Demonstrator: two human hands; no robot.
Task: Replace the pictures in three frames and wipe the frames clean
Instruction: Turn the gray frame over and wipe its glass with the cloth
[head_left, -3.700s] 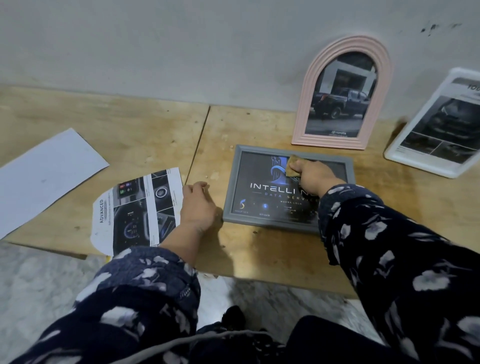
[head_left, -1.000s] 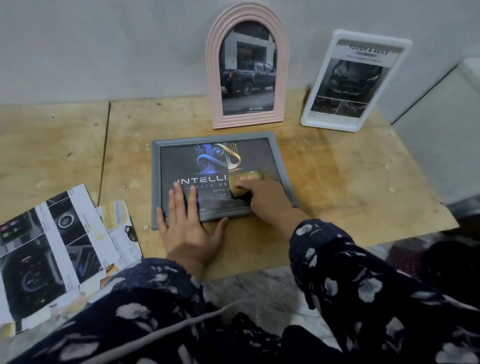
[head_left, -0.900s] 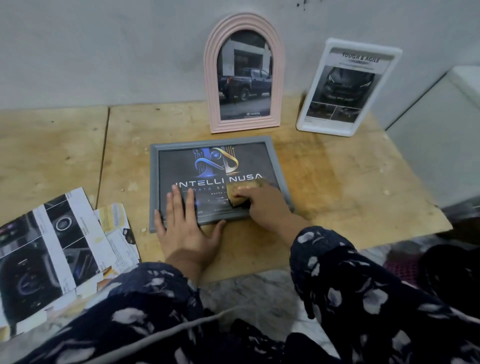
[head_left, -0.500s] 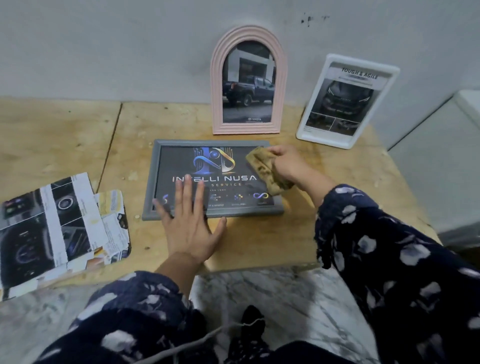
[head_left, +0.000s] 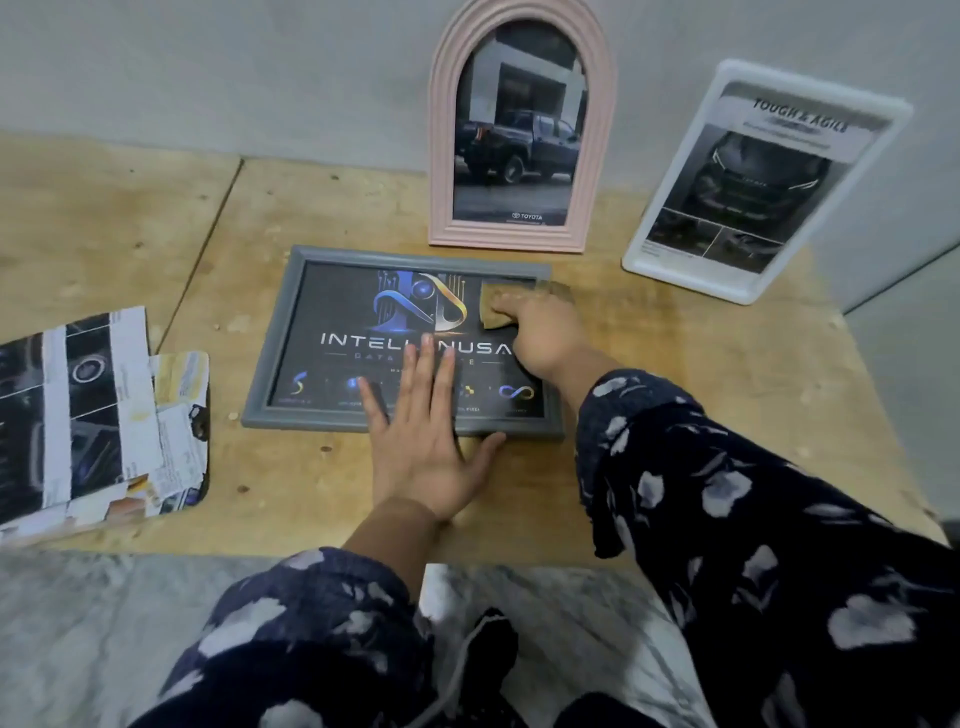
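Observation:
A grey frame (head_left: 275, 332) lies flat on the wooden board, holding a dark "Intelli Nusa" picture. My left hand (head_left: 423, 436) presses flat on its lower edge, fingers spread over the glass. My right hand (head_left: 540, 332) holds a tan cloth (head_left: 491, 306) against the frame's top right corner. A pink arched frame (head_left: 441, 156) with a truck photo leans on the wall behind. A white frame (head_left: 748, 288) with a car picture leans to its right.
Loose printed pictures (head_left: 98, 410) lie stacked at the board's left edge. The wooden board (head_left: 727, 395) ends just in front of my hands, with marble floor (head_left: 93, 634) below. A grey wall (head_left: 208, 67) closes the back, and a pale panel (head_left: 909, 364) stands at right.
My right hand has brought the cloth from the frame's lower right, lifted it, and set it on the top right corner. My left hand slid right along the bottom edge.

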